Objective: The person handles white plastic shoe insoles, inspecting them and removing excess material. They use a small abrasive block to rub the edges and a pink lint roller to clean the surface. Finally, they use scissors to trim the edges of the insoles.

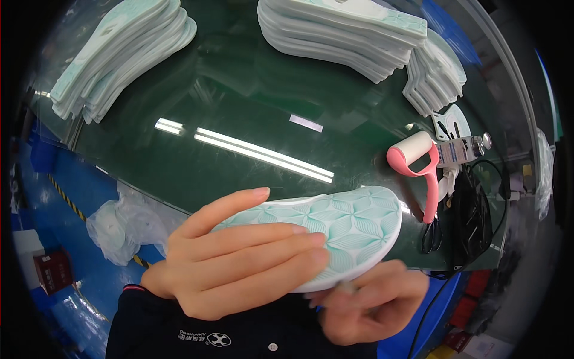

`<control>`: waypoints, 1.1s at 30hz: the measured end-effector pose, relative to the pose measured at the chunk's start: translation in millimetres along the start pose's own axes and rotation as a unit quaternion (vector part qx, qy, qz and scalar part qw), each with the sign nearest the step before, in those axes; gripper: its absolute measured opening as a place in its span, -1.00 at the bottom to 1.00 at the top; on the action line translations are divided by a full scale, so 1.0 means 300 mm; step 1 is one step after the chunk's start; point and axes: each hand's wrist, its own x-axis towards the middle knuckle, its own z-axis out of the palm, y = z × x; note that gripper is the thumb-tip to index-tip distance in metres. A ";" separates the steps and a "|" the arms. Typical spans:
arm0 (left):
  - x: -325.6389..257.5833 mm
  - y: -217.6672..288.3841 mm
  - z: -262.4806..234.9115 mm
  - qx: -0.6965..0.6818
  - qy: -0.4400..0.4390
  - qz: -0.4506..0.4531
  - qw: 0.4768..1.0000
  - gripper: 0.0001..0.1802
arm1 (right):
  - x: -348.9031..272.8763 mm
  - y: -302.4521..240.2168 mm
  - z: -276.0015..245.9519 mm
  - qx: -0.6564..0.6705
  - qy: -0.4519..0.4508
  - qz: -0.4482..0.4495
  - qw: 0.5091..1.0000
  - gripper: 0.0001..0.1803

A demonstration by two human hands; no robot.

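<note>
A white curved panel [359, 224] with a teal petal pattern is tilted over the near edge of the dark green tabletop. My left hand [245, 257] grips it, its long fingers lying across the patterned face and its thumb out of sight. At the panel's near edge, my right hand [373, 302] is blurred, with its fingers curled together. Something small and greyish shows at its fingertips, too smeared to name.
Stacks of similar panels stand at the far left [125, 57], far middle [341, 39] and far right [433, 72]. To the right lie a pink-handled lint roller [427, 179], a metal-capped bottle [457, 151], scissors [431, 238] and a black pouch [472, 221]. Plastic bags [128, 227] lie at left.
</note>
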 end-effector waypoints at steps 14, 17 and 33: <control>0.001 -0.020 -0.046 -0.148 -0.078 -0.016 0.986 -0.89 | 0.001 -0.010 -0.054 0.069 0.015 -0.018 0.997 -0.65; 0.013 -0.014 -0.056 -0.168 -0.096 -0.027 0.981 -0.92 | 0.008 -0.018 -0.041 0.047 0.037 -0.040 0.997 -0.68; -0.001 -0.046 -0.047 -0.164 -0.098 0.016 0.982 -0.87 | 0.029 -0.030 -0.029 0.015 0.024 -0.009 1.000 -0.70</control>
